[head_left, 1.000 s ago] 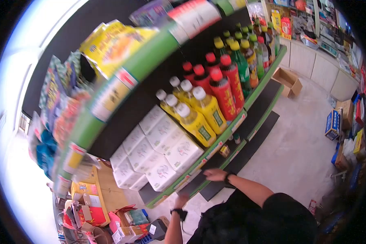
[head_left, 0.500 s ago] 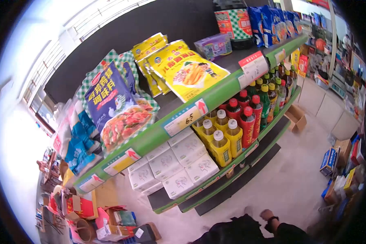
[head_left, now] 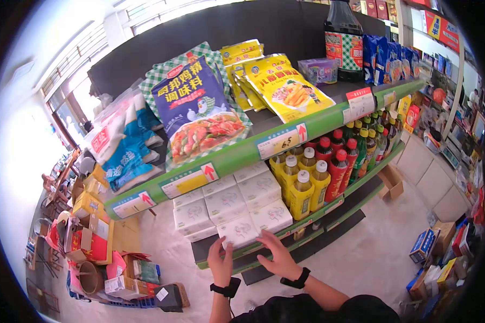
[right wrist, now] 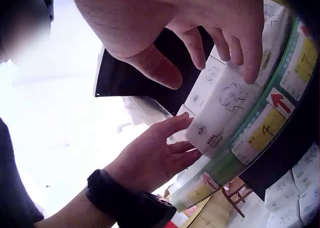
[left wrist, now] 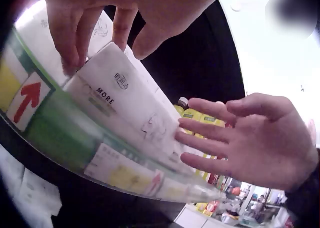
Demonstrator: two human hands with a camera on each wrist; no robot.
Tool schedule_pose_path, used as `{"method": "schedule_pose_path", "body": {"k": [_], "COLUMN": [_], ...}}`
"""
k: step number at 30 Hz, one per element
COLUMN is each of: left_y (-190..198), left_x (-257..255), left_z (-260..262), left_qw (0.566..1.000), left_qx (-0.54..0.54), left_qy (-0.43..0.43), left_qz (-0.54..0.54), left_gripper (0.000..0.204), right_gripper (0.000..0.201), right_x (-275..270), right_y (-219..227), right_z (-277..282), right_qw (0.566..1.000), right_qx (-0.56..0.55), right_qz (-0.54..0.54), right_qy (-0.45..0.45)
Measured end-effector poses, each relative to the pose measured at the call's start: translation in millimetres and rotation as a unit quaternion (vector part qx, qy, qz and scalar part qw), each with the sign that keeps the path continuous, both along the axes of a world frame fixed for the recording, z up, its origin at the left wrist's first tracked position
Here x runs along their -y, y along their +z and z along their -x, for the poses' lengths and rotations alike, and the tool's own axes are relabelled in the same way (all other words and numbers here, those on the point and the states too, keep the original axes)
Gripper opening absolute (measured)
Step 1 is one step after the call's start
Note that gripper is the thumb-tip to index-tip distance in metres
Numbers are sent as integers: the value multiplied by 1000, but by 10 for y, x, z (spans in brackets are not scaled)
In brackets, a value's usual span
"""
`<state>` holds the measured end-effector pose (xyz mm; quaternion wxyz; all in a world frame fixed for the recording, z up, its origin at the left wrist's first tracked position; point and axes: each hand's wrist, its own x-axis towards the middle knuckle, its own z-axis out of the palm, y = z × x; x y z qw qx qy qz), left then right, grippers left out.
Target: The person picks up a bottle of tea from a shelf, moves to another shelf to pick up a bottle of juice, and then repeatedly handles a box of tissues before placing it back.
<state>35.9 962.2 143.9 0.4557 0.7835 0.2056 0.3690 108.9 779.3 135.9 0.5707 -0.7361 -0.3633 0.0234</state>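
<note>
White pack (head_left: 239, 231) on a green-edged shelf (head_left: 317, 214), left hand (head_left: 220, 265) at one end, fingers apart, right hand (head_left: 279, 258) near the other, fingers spread, yellow bottles (head_left: 301, 198) nearby.

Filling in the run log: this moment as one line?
left hand: open, beside front white pack | right hand: open, near opposite end | pack: on shelf | contact: unclear
</note>
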Motion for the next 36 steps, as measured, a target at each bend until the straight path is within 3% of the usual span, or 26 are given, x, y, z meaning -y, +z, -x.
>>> {"method": "schedule_pose_path", "body": {"k": [3,14,20,23,25,29,31,33,34,36], "left_y": [-67,25,186,354,428,197,-103,-462,-554,-914], "left_x": [-28,-7,48,186,289,436,497,528,529,455], "left_z": [12,10,114,365,610,1101,1281,1417,1442,1443], "left_qw": [998,996,996,996,996,997,991,980,969,950], "left_qx": [-59,-51,5,12,-18,-77,-128,-178,-227,-266], "left_qy": [5,6,0,5,16,13,-1,-30,-55,-99], "left_qz": [24,67,90,86,83,28,34,83,86,132], "left_gripper": [23,32,35,35,33,32,32,35,38,41], "right_gripper": [53,56,39,36,36,35,33,32,30,28], "right_x": [-58,-155,-90,-6,110,380,440,490,489,359], "right_y": [-6,52,406,449,404,206,-71,-477,-811,-1347], "right_z": [63,139,31,71,186,480,591,590,561,458], "right_qw": [999,965,986,987,979,965,948,928,957,914], "right_qx": [-36,-177,-84,-71,-126,-220,-282,-330,-215,-342], "right_qz": [-13,-187,-140,-140,-145,-78,-52,27,82,93], "right_qy": [26,53,28,36,71,122,140,170,174,199]}}
